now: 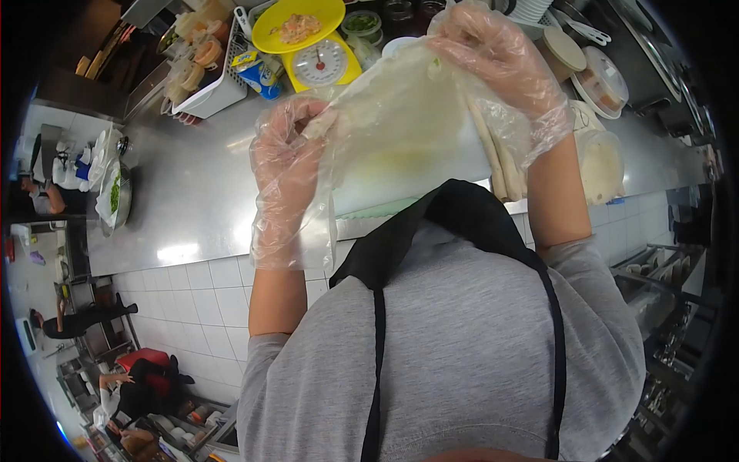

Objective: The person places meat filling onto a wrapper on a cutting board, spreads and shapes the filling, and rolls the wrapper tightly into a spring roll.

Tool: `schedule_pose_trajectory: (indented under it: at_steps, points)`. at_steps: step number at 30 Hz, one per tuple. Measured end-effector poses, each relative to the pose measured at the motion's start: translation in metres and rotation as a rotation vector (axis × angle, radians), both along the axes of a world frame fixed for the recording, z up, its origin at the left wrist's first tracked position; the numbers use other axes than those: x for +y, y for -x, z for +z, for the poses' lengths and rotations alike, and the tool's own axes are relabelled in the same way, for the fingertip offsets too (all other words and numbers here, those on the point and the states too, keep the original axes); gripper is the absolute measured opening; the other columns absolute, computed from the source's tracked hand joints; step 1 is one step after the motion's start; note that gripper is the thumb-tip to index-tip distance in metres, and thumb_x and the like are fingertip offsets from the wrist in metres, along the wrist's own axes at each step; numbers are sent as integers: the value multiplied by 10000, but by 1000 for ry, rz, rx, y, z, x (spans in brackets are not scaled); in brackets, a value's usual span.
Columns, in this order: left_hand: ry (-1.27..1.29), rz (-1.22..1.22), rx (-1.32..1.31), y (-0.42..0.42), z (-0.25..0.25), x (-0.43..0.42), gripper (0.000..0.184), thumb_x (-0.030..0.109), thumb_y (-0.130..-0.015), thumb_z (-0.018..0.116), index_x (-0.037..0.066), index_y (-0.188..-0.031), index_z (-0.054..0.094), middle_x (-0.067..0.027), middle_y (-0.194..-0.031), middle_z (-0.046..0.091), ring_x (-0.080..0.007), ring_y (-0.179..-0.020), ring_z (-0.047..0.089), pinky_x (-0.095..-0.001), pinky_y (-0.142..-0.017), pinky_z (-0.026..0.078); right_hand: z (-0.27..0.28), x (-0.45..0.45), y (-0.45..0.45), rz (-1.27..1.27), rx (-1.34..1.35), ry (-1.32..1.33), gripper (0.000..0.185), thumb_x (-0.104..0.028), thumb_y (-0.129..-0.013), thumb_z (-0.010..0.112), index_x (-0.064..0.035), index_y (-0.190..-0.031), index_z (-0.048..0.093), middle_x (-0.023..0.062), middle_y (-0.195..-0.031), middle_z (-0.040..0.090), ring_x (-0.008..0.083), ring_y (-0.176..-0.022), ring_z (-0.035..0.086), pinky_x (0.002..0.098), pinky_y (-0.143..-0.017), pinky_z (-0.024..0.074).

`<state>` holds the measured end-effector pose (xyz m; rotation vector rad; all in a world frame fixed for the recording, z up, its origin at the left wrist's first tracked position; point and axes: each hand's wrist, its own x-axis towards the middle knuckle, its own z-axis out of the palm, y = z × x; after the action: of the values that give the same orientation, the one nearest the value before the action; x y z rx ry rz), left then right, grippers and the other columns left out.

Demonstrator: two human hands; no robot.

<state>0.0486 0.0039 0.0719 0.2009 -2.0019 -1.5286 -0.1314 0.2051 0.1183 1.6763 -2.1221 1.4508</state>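
Observation:
A thin, pale, see-through dough sheet (408,100) hangs stretched between my two hands above a white cutting board (454,165). My left hand (289,154), in a loose clear plastic glove, pinches its left edge. Higher up, my right hand (500,58), gloved the same way, grips the upper right corner. A small green fleck shows on the sheet near the right fingers. Long, pale, thin rolls (493,154) lie side by side on the right, below my right hand. Part of the board shows only through the sheet.
Behind my left hand stands a yellow kitchen scale (319,61) with chopped filling in its yellow bowl (269,27). A blue packet (258,75) and white basket (223,88) sit left of it. Lidded tubs (602,81) stand right. Other people (142,377) are at far left.

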Motion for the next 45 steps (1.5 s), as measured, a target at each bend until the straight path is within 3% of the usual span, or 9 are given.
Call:
schedule_pose_trajectory:
  at_steps: [8, 12, 21, 25, 33, 36, 40, 42, 45]
  points:
    - [-240, -72, -348, 59, -116, -42, 184, 49, -753, 673, 39, -934, 642, -26, -835, 630, -106, -760, 582, -239, -696, 465, -110, -29, 59, -79, -308, -436, 336, -362, -823, 624, -51, -789, 501, 30, -723, 461, 172, -685, 465, 298, -639, 396]
    - [279, 60, -556, 71, -146, -55, 212, 76, -710, 664, 52, -921, 656, -75, -835, 647, -155, -726, 610, -270, -689, 478, -172, -27, 71, -144, -257, -549, 376, -402, -819, 650, -47, -921, 578, 42, -808, 539, 158, -767, 513, 303, -707, 419]
    - [272, 22, -463, 72, -165, -74, 245, 49, -692, 640, 49, -937, 651, -92, -853, 641, -176, -791, 603, -268, -742, 469, -183, -10, 75, -245, -176, -588, 426, -248, -771, 701, -30, -1111, 568, 103, -963, 570, 209, -918, 563, 307, -810, 446]
    - [139, 69, -450, 74, -159, -74, 289, 21, -694, 637, 43, -982, 647, -67, -862, 627, -171, -774, 583, -272, -748, 468, -163, -10, 64, -202, -341, -427, 352, -278, -804, 641, -35, -1053, 588, 142, -1028, 611, 276, -974, 591, 367, -860, 458]
    - [223, 26, -485, 79, -153, -74, 426, 1, -709, 651, 28, -1129, 586, -73, -904, 595, -180, -802, 569, -284, -761, 466, -173, -15, 64, -646, -92, -622, 257, -117, -726, 683, -1, -926, 570, 129, -885, 587, 302, -865, 572, 367, -773, 454]
    - [327, 48, -403, 79, -159, -76, 466, -2, -728, 641, 22, -1183, 546, -108, -948, 584, -219, -857, 566, -310, -793, 464, -149, -37, 65, -566, 155, -371, 266, -138, -734, 683, -2, -936, 577, 160, -970, 599, 352, -943, 556, 402, -811, 446]
    - [507, 148, -233, 70, -162, -56, 532, 5, -762, 625, 9, -1268, 463, -173, -1067, 539, -276, -973, 549, -365, -862, 452, -110, -111, 60, -316, 297, 128, 450, -233, -730, 727, -28, -1102, 577, 156, -1205, 552, 351, -1178, 461, 419, -956, 400]
    - [483, 147, -212, 65, -164, -49, 554, 6, -741, 637, 26, -1269, 469, -161, -1077, 544, -275, -989, 541, -359, -836, 463, -64, -142, 42, -266, 60, -32, 456, -294, -779, 721, -36, -1124, 572, 159, -1124, 560, 236, -1080, 521, 405, -940, 404]
    - [421, 152, -199, 64, -169, -46, 583, 8, -723, 648, 39, -1276, 468, -155, -1095, 547, -279, -1016, 533, -352, -822, 474, -76, -198, 62, -261, 180, -197, 687, -285, -692, 744, -119, -1295, 459, 133, -1303, 482, 300, -1243, 413, 413, -969, 414]
